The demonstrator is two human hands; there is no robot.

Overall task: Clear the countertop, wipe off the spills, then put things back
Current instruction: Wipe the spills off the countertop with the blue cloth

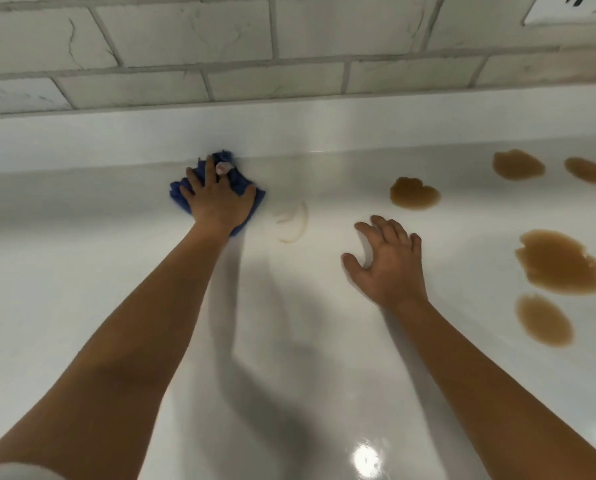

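Surrounding brown spills (561,261) right of cloth (178,195)

Left hand (217,199) is flat on the blue cloth (178,194), fingers spread, pressing it onto the white countertop (82,271) right at the foot of the backsplash. There's a small white tag (223,167) poking up from the cloth by the fingertips. Just right of the cloth, a faint curved smear (294,221) shows on the surface. Right hand (388,263) is over the counter with loose, spread fingers, holding nothing. Further right, five brown spills: one (414,192) beyond the right hand, two (518,164) (585,169) near the back edge, a big one (561,263) and a smaller oval (544,320) closer in. Grey tiles (185,29) above, an outlet (573,8) top right.
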